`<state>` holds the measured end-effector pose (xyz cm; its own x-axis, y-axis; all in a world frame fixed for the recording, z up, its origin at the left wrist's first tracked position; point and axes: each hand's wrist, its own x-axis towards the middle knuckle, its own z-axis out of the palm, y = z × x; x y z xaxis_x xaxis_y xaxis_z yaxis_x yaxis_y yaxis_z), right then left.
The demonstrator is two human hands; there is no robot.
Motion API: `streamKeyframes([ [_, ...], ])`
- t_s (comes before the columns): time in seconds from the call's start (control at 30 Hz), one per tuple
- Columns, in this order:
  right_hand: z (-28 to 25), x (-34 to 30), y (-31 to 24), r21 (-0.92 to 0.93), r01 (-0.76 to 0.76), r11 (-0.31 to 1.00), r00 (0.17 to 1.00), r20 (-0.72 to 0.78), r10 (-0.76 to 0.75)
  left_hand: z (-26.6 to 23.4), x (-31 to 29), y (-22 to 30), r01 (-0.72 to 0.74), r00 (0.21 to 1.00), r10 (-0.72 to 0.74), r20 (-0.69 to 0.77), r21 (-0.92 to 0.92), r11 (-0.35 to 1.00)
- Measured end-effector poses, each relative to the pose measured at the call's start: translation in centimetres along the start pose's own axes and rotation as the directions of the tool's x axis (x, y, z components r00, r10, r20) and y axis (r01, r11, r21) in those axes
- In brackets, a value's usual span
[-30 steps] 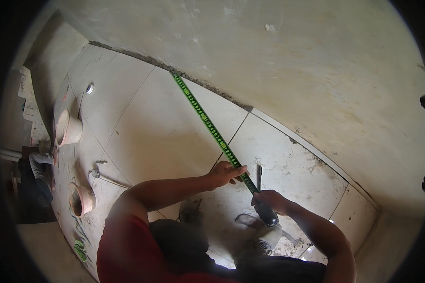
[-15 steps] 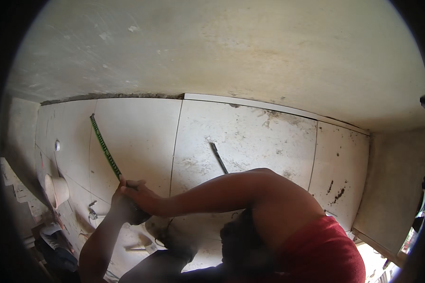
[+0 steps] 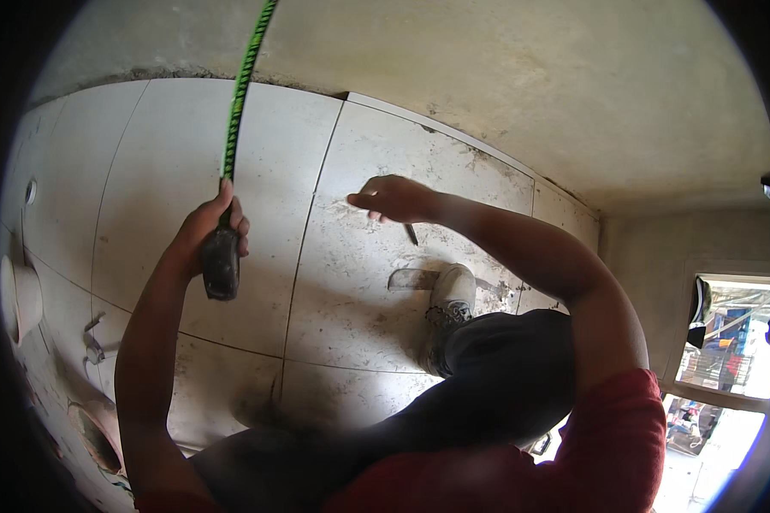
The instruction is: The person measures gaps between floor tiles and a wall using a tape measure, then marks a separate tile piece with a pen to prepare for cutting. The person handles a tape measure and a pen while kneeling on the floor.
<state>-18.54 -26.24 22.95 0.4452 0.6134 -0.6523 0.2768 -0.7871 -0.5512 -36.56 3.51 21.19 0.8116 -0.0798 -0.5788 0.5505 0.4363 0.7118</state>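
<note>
A dark tape measure (image 3: 222, 261) is in my left hand (image 3: 204, 229), fingers wrapped round it and the thumb up along the blade. Its green blade (image 3: 241, 94) stands out long, passing over the tiles and up across the wall to the top of the view. Over the tiled floor, my right hand (image 3: 395, 200) reaches out with its fingers loosely apart. Beneath it lies a thin dark stick-like tool (image 3: 411, 234); only the lower end shows, the rest hidden by the hand. Whether the fingers touch it I cannot tell.
White floor tiles (image 3: 188, 145) with dirt smears meet a plastered wall (image 3: 488, 77), along which runs a narrow white strip (image 3: 436, 124). My boot (image 3: 453, 291) stands beside a flat greyish piece (image 3: 412, 280). Pale round containers (image 3: 27, 299) and a metal tool (image 3: 93, 338) are at left.
My hands were together at the tape measure; now they are apart. The left has raised the tape, its blade swinging up across the wall. The right has moved over the dark stick. The view has shifted.
</note>
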Motion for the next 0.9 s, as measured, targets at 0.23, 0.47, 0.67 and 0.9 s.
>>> streamKeyframes([
  [0.23, -5.2, -3.6, -3.5, -0.044, -0.148, 0.988, 0.897, -0.427, 0.116, -2.7, 5.3, 1.8, -0.041, 0.974, 0.039, 0.224, 0.003, 0.999],
  [0.47, 3.3, -1.4, -8.5, -0.336, -0.215, 0.917, 0.967, -0.205, 0.152, -5.8, 7.5, -2.2, 0.014, 0.912, -0.027, 0.41, 0.035, 0.999],
  [0.67, 13.4, 6.3, -12.6, -0.364, -0.047, 0.93, 0.722, 0.631, 0.284, -9.4, 6.9, -7.0, 0.133, 0.965, -0.141, 0.22, 0.047, 0.99],
  [0.9, 8.9, 15.2, -15.9, -0.622, 0.264, 0.737, 0.893, 0.446, 0.057, -11.2, 3.2, -9.3, 0.077, 0.997, -0.073, 0.034, -0.15, 0.986],
])
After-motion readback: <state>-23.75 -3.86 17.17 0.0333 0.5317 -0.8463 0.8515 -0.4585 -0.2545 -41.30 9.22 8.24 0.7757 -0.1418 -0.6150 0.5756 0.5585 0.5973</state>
